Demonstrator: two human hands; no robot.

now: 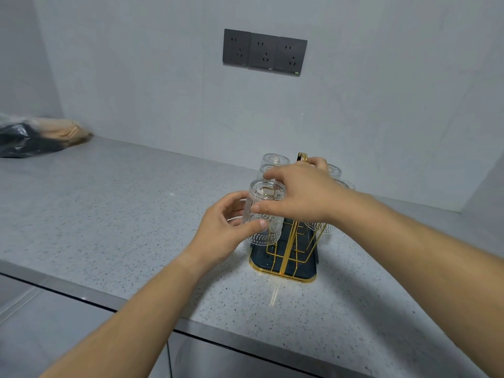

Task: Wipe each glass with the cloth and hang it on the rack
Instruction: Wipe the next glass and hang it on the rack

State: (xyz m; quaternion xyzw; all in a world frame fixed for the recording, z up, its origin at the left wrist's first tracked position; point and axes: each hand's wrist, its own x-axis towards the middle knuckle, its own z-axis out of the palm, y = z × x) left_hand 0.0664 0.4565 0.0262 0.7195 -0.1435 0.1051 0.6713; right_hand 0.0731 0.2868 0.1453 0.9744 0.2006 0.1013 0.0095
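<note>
The front glass (pixel 268 233) is hung upside down on the near-left side of the rack (pixel 283 278), base up and mouth down, just above the dark tray that the gold wire frame stands on. It's ribbed clear glass, so the fingers behind it can be seen through the wall.

The left hand (pixel 226 227) is wrapped round that glass from the left: thumb pressed on the near side, fingers curled round the far side. The right hand (pixel 302 195) is reached in from the right over the top of the rack, thumb laid against the upper side of the same glass and forefinger stretched out past its base. Whether the glass is really pinched from that side can't be told, as the palm is in the way. So both hands are brought together on one glass, nearly touching each other.

More glasses are hung mouth-down on the rack too: two behind the front one (pixel 274 159) and others on the right side (pixel 334 170), partly hidden by the right wrist. The gold handle (pixel 302 156) is seen poking up just past the right hand's fingers.

The rack is set on a speckled grey counter (pixel 109 214), near the back wall. A row of three dark sockets (pixel 264 51) is mounted on the wall above. Far left on the counter, a dark plastic bag (pixel 24 143) is left lying, with something tan (pixel 62 129) just behind it – too blurred to be named.
</note>
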